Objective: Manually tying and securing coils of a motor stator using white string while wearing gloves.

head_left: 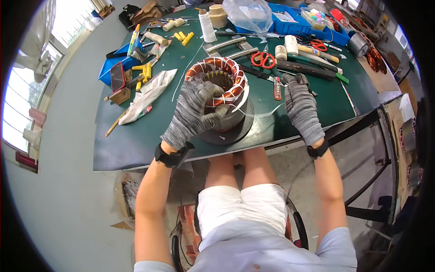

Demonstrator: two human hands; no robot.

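A motor stator stands upright on a round dark base near the table's front edge. Its ring of copper winding is bound at intervals with white lacing. My left hand, in a grey knitted glove, grips the stator's left side, its fingers at the winding's near rim. A white lacing cord runs slack from the winding to my right hand. That gloved hand is closed on the cord's end, though its fingertips are partly hidden. Just left of it lies a red-handled small tool.
Beyond the stator lie red-handled scissors, a dark bar, mallets and a white thread spool. At left are a cloth, a phone and a blue tray. Blue bins stand at the back.
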